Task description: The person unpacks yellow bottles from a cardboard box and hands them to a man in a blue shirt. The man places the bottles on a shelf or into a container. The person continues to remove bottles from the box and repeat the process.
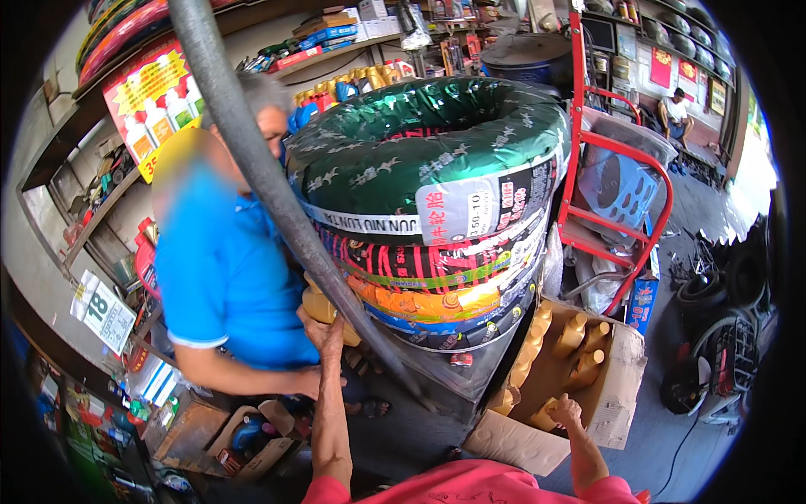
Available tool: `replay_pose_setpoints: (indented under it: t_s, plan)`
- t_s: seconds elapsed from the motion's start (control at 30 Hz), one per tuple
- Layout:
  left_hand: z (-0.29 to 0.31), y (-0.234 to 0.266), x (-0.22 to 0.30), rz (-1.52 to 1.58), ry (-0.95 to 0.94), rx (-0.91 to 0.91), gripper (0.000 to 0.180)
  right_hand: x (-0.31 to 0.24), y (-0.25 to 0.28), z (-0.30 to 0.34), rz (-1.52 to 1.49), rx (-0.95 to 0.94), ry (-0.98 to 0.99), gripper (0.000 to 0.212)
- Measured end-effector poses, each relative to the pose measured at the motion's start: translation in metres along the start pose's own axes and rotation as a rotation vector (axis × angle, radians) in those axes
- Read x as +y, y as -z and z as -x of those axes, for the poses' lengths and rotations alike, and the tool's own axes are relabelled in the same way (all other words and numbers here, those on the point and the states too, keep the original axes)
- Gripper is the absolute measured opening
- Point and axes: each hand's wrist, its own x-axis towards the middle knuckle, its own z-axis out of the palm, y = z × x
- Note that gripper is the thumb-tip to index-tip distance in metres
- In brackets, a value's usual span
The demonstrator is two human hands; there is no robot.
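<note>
My left hand (324, 334) is closed around a gold plastic bottle (316, 304), held up between the grey pole and a person in a blue shirt (231, 260). That person's hand (306, 383) is close beside my left forearm. Low on the right, my right hand (567, 412) is closed on the top of another gold bottle (542, 417), inside an open cardboard box (620, 382). Several more gold bottles (585, 368) stand in the box, some in a row along its left wall. Part of the left-hand bottle is hidden behind my fingers and the pole.
Wrapped tyres (428, 168) are stacked on a dark stand in front of me. A thick grey pole (277, 185) slants across the left. A red hand truck (579, 168) stands behind the box. A carton of bottles (252, 437) sits on the floor. Another person (674, 113) sits far right.
</note>
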Motion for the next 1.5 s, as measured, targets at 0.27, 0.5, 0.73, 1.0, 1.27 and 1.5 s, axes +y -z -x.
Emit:
replay_pose_setpoints:
  t_s: [0.27, 0.5, 0.73, 1.0, 1.27, 1.5]
  plan:
    - [0.002, 0.005, 0.004, 0.032, 0.111, -0.127, 0.082, -0.002, 0.008, 0.002, -0.051, -0.067, -0.069, 0.061]
    - [-0.002, 0.032, -0.139, 0.094, 0.254, -0.173, 0.085, -0.014, 0.015, 0.026, -0.161, 0.077, -0.028, 0.062]
    - [0.007, 0.008, -0.132, 0.002, 0.151, -0.313, 0.08, -0.001, 0.011, 0.031, -0.157, 0.196, -0.031, 0.055]
    - [0.152, 0.031, 0.116, -0.515, 0.129, -0.094, 0.037, -0.001, 0.046, 0.077, -0.326, 0.382, 0.105, 0.048]
    - [0.332, -0.085, 0.209, -0.093, -0.313, -1.14, 0.096, -0.025, 0.183, 0.171, -0.479, 0.266, 0.161, 0.058]
    - [0.331, -0.117, 0.225, -0.058, -0.397, -0.841, 0.073, -0.029, 0.23, 0.191, -0.702, -0.02, 0.333, 0.067]
